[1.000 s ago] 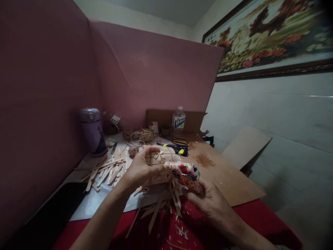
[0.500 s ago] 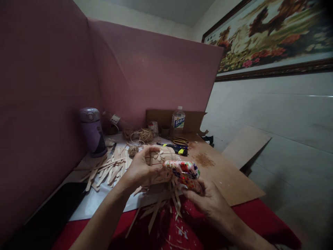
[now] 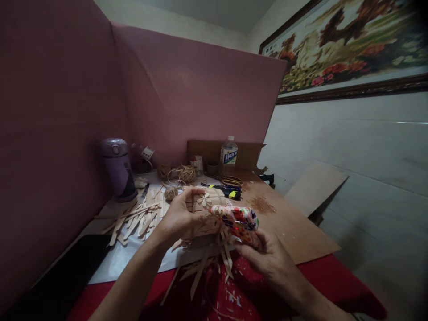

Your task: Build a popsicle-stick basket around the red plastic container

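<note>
My left hand grips a craft-stick piece made of wooden slats, with its thumb and fingers along the near left side. A small wooden flower sits on the slats, and twine runs across them. In my right hand is a glue gun with a bright floral pattern and a small red light. Its nozzle points left, close to the flower and the left fingers; whether the tip touches is unclear. The underside of the craft-stick piece is hidden.
Loose craft sticks lie to the left, near a purple flask and a black flat object. Behind are twine balls, scissors, a yellow-and-black cutter and a bottle. Cut slivers lie on red cloth.
The glue gun has shifted very slightly to the right in my right hand. My left hand and the craft-stick piece look almost unmoved.
</note>
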`<state>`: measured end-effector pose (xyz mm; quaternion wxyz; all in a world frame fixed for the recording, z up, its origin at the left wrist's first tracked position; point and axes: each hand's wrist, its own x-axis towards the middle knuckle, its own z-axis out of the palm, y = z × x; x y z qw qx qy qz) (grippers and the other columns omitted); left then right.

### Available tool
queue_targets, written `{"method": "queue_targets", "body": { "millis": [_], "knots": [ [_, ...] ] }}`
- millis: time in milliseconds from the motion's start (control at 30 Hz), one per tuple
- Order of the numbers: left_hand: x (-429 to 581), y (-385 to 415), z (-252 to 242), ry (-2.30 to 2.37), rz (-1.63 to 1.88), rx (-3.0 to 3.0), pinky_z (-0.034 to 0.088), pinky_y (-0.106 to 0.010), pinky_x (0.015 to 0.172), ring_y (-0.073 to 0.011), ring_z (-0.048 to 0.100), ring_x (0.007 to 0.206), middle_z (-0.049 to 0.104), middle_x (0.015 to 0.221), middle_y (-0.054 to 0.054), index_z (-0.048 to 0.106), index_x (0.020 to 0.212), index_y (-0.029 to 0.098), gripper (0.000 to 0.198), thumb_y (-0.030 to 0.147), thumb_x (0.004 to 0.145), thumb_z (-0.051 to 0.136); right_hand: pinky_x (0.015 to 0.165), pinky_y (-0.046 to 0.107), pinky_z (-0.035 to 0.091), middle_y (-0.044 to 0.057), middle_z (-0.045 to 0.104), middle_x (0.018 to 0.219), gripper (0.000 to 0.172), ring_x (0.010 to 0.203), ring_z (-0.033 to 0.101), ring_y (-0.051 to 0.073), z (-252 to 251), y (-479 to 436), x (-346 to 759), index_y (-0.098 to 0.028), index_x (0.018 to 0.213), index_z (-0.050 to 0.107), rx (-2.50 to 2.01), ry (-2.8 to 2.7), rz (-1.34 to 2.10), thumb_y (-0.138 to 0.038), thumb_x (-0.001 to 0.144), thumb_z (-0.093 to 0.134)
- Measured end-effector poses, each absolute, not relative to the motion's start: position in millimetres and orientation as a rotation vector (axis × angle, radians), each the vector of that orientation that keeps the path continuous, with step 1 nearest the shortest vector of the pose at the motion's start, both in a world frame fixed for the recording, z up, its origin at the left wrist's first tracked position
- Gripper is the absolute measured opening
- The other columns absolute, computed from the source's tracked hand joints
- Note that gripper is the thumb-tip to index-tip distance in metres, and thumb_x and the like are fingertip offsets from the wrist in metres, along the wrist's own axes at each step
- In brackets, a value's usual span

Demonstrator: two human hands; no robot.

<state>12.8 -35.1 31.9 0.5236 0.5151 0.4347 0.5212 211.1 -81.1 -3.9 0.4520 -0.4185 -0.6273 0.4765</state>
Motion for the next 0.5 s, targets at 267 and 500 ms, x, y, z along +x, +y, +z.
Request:
{"method": "queue_targets", "body": {
  "millis": [267,500],
  "knots": [
    [12,-34,33,1.053,1.242,1.248,0.049,-0.027,0.072,-0.0144,0.061,0.075,0.066,0.089,-0.002,0.057,0.101,0.014,0.063,0.008,0.042,0.077,0.056,0.025,0.048,0.001,0.062,0.064,0.027,0.062,0.057,0.016,7,-92,217,-0.016,0.076,0.068,-1.039,-1.483,1.006,-0.042,0.071,0.071],
    [12,-35,34,1.072,1.265,1.268,0.048,-0.026,0.070,-0.0139,0.059,0.075,0.065,0.088,-0.002,0.058,0.099,0.013,0.059,0.005,0.043,0.074,0.057,0.029,0.044,0.007,0.069,0.083,0.043,0.070,0.061,0.022,9,-61,262,-0.018,0.097,0.065,-1.396,-1.483,0.435,-0.057,0.081,0.056]
  ]
}}
